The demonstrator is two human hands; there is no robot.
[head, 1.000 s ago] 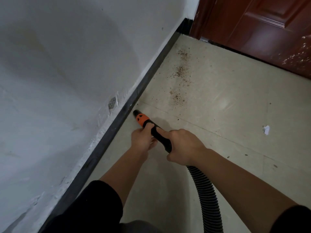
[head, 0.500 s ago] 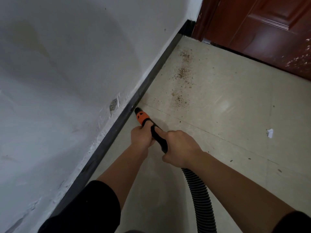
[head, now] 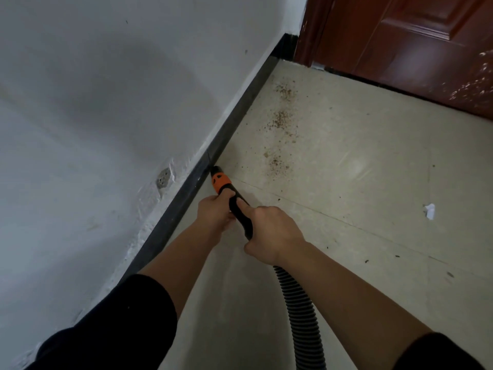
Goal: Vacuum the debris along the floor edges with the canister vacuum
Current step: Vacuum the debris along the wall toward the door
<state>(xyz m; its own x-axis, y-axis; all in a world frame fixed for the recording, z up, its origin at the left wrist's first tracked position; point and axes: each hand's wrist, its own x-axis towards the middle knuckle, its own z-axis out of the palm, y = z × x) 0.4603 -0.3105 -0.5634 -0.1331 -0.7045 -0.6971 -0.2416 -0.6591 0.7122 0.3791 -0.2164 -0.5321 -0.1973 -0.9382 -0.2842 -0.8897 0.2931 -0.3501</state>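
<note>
Wall (head: 93, 116): white, scuffed, flaking paint just above the baseboard (head: 232, 121). Floor (head: 346, 209): pale tile, dull sheen, faint grout lines, broad open room out from the baseboard to the right. Door (head: 413, 44): red-brown wood, shut, at the baseboard's far end. Baseboard: a dark strip along the wall's foot, running up the view to the door frame. Hose (head: 301, 316): black, ribbed, lying out from the baseboard and running from the right hand to the bottom edge of view. Right hand (head: 272, 233): clamped round the black grip at the hose end, one digit laid along its top. Left hand (head: 216, 213): wrapped round the nozzle (head: 221, 182) just behind its orange collar, the nearer hand to the baseboard. Black sleeves at both upper arms. Nozzle: long axis slants away from the person and in toward the baseboard, tip down at the seam where baseboard meets floor; touching or just shy, cannot tell. Debris (head: 280, 121): three brown gritty patches in a row, a little out from the baseboard, all beyond the tip toward the door. Grey patch (head: 164, 177) on the wall just above the baseboard, level with the tip. Paper scrap (head: 429, 210): white, well out from the baseboard. Dark specks on the floor near it.
</note>
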